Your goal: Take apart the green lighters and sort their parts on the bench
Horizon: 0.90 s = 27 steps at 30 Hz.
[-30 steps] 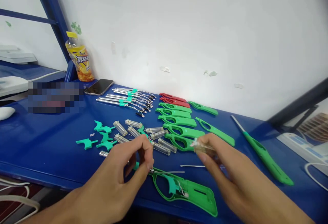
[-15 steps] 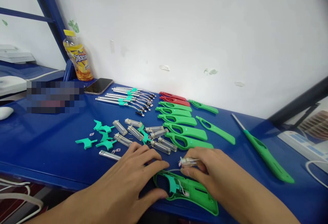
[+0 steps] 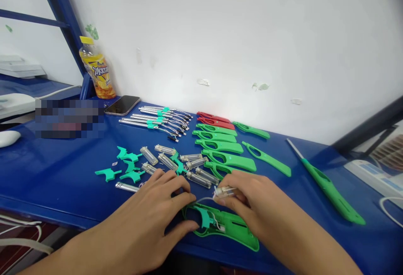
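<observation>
An open green lighter shell half (image 3: 237,229) lies at the table's front edge, its hollow side up. Inside it sit a teal trigger (image 3: 205,217) and thin wires ending in a small white connector. My left hand (image 3: 157,212) grips the shell's front end, thumb and forefinger on either side. A silver lighter tube (image 3: 126,187) sticks out to the left from under that hand. Between my right thumb and fingers is a clear fuel tank (image 3: 225,191), held above the shell by my right hand (image 3: 252,199). A thin pale hose runs from the tank's end towards my left fingers.
Several clear fuel tanks (image 3: 198,179) and teal triggers (image 3: 108,174) lie beyond my left hand. Wired silver tubes (image 3: 141,121), green shells (image 3: 233,160) and red shells (image 3: 217,123) are further back. An assembled lighter (image 3: 327,189) and a power strip (image 3: 374,176) lie right.
The shell and silver tube have shifted slightly left and away from me with my left hand. My right hand has brought the fuel tank left and slightly away too.
</observation>
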Each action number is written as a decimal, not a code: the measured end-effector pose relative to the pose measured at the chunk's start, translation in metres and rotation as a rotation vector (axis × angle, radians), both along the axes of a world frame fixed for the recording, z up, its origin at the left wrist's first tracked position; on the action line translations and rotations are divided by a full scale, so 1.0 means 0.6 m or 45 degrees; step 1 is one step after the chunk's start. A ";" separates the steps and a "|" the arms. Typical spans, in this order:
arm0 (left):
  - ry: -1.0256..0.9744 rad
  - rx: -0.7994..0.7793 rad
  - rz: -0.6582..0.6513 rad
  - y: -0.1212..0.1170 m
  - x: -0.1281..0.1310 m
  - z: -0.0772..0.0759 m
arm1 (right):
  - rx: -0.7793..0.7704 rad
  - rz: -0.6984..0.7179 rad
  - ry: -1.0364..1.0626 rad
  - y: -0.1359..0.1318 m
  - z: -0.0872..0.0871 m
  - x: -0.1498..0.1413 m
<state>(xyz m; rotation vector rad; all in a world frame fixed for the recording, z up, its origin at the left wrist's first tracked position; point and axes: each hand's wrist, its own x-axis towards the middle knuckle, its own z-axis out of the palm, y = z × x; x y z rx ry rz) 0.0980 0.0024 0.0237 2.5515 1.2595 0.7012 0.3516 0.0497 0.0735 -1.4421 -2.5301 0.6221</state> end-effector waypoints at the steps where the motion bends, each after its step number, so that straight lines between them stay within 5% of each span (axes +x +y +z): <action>1: -0.042 0.028 -0.001 0.001 0.000 0.000 | -0.004 0.012 0.017 0.000 0.001 -0.003; 8: -0.506 0.044 -0.071 0.027 0.023 -0.007 | -0.026 0.044 0.115 -0.003 -0.001 -0.011; 17: -0.610 0.100 -0.036 0.030 0.027 -0.010 | -0.033 -0.073 0.174 -0.018 -0.001 0.006; 27: -0.644 0.109 -0.034 0.031 0.030 -0.011 | -0.076 0.050 0.221 -0.018 -0.006 0.015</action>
